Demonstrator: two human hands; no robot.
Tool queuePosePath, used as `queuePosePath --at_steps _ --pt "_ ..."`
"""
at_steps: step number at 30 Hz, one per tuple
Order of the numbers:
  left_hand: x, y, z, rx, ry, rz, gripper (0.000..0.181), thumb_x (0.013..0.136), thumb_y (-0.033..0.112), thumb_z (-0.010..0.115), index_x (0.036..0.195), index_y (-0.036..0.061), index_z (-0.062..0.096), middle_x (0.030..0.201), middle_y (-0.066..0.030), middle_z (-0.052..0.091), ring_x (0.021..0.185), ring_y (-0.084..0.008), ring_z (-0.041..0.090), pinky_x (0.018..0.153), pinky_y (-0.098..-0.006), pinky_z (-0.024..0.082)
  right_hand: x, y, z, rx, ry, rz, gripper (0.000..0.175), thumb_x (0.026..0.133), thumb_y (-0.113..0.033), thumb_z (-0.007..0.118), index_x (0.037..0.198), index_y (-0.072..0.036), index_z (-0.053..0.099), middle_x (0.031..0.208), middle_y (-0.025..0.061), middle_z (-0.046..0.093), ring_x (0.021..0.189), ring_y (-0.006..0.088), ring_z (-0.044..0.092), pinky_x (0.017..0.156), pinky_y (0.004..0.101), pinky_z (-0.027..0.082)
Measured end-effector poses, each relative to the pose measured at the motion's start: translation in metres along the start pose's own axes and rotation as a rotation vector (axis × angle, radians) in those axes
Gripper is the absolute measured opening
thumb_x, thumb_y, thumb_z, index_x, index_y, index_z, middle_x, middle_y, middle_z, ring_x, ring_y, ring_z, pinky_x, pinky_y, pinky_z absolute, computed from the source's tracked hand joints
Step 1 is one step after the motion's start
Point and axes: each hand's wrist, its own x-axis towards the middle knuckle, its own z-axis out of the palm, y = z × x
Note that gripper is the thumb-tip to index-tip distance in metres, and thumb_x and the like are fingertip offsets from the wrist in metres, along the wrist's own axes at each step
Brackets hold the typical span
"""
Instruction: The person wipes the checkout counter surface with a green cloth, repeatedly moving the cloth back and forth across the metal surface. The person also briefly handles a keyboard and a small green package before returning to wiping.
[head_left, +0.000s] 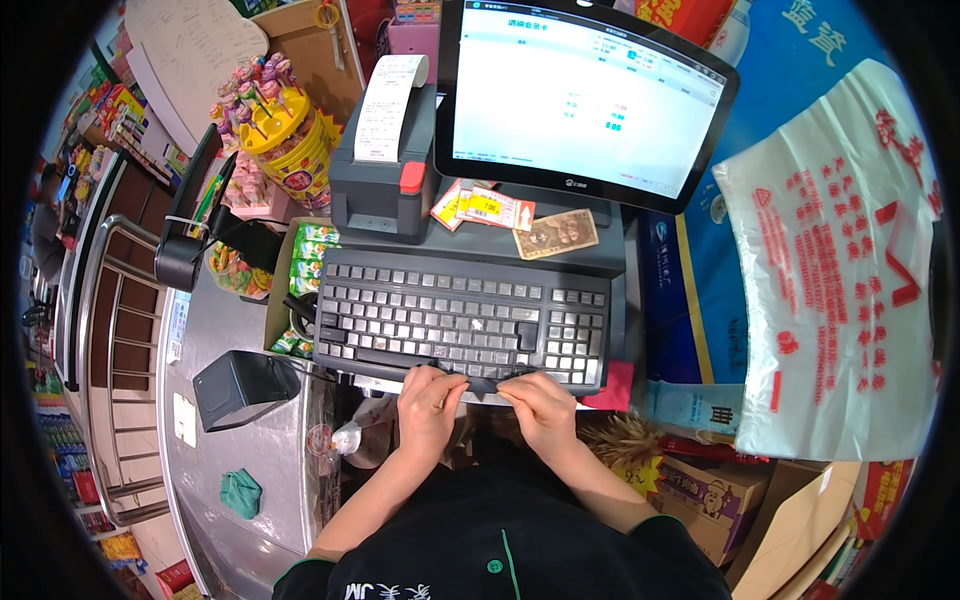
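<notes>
My left hand (429, 405) and my right hand (541, 409) are at the front edge of a black computer keyboard (442, 304). Thumb and fingertips of each are pinched together on a small dark strip (482, 385) between them; what it is cannot be made out. Behind the keyboard stand a touchscreen monitor (585, 97) and a receipt printer (382, 180) with a printed paper receipt (384, 112) curling out. A banknote (556, 233) and several price tags (491, 208) lie below the screen.
Left are a tub of lollipops (289, 146), a box of green-wrapped sweets (281, 300), a black scanner stand (236, 390) and a crumpled green cloth (241, 493) on the metal counter (225, 547). Printed plastic bags (832, 285) hang right, above cardboard boxes (705, 499).
</notes>
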Motion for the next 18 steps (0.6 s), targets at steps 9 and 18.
queuePosePath --at_steps 9,18 --pt "-0.001 0.000 0.002 0.015 0.004 0.008 0.018 0.070 -0.003 0.079 0.084 0.0043 0.071 0.077 -0.0078 0.060 0.076 -0.0269 0.057 0.067 -0.0361 0.046 0.001 0.003 0.015 0.015 -0.007 -0.018 0.017 0.075 0.004 0.072 0.090 -0.002 0.070 0.084 0.0087 0.068 0.073 0.0253 0.065 0.064 0.0342 0.052" --pt "-0.002 0.002 0.001 -0.009 0.014 -0.025 0.018 0.070 -0.003 0.079 0.085 0.0033 0.072 0.078 -0.0085 0.060 0.077 -0.0266 0.058 0.067 -0.0357 0.047 0.001 0.000 0.012 0.053 -0.012 -0.009 0.017 0.074 0.005 0.072 0.089 -0.003 0.070 0.084 0.0080 0.068 0.074 0.0254 0.065 0.064 0.0341 0.051"
